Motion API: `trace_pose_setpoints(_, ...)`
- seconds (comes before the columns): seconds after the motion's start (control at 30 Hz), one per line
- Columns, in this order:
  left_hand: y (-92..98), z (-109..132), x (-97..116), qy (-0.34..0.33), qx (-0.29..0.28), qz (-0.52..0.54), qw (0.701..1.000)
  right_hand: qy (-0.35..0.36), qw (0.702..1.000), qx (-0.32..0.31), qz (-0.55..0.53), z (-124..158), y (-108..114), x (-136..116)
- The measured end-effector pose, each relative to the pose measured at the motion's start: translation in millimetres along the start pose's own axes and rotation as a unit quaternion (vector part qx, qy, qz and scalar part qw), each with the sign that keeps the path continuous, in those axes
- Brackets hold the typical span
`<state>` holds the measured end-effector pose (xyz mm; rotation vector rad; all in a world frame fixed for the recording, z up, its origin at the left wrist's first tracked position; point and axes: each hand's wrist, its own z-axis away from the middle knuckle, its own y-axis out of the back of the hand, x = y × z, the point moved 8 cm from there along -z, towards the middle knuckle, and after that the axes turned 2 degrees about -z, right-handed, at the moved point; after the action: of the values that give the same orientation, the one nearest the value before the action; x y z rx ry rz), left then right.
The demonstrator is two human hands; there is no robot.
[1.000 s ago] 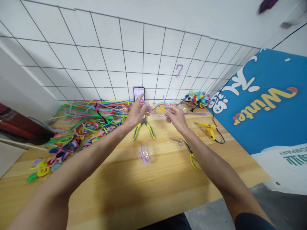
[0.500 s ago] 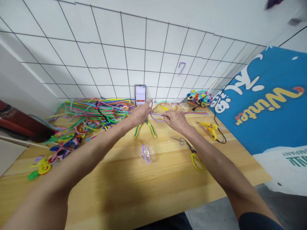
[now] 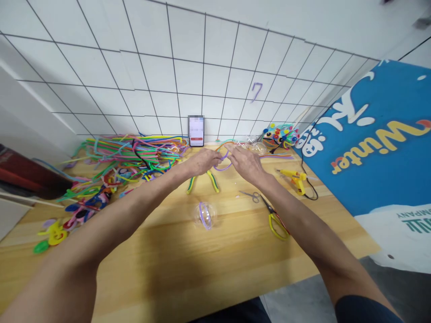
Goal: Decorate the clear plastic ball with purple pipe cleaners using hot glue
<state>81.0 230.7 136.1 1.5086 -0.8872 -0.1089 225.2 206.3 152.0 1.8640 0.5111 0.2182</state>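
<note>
A purple pipe cleaner [image 3: 222, 168] is bent into a curve between my two hands, near the back of the wooden table. My left hand [image 3: 206, 161] pinches it from the left. On the other side, my right hand [image 3: 245, 162] grips it with fingers bent over it. Both hands are close together, partly hiding the loop. Below my left hand lie pliers with green and yellow handles [image 3: 213, 181], their jaws hidden. Nearer to me rests a clear plastic ball [image 3: 212, 217] with a purple ring [image 3: 203, 215] around it.
Many coloured pipe cleaners [image 3: 114, 152] are heaped at the back left. A phone [image 3: 196, 131] leans on the tiled wall. To the right are small scissors [image 3: 251, 195], yellow-handled scissors [image 3: 278, 226], a yellow glue gun [image 3: 296, 180] with a cable and a decorated colourful piece [image 3: 279, 136].
My hands have come closer together, the right one shifting slightly left over the purple pipe cleaner, which now makes a tighter curve. The view has tilted a little.
</note>
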Motion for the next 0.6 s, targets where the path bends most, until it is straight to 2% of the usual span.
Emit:
trace_pose_setpoints(0.13,0.3,-1.0,-6.8,-0.001,0.002,0.053,0.999,0.039,0.999,-0.023,-0.005,-3.1,-11.1,7.1)
trace_pose_setpoints(0.2,-3.7,1.3,-13.5,0.012,-0.016,0.153,0.988,0.051,0.999,-0.003,-0.020,-3.6,-11.1,11.1)
trace_pose_setpoints(0.3,-14.3,6.8,-19.7,0.040,-0.053,0.362,0.930,0.062,0.996,0.039,-0.046,-2.0,-7.7,14.9)
trace_pose_setpoints(0.37,-20.1,9.9,-18.9,0.051,-0.068,0.444,0.892,0.061,0.993,0.067,-0.070,-0.5,-5.2,16.5)
trace_pose_setpoints(0.47,-23.5,11.6,-13.6,0.058,-0.069,0.495,0.864,0.051,0.987,0.100,-0.119,1.1,-2.3,17.9)
trace_pose_setpoints(0.6,-20.5,8.9,-9.4,0.057,-0.029,0.507,0.859,-0.001,0.973,0.116,-0.197,2.1,-1.1,21.9)
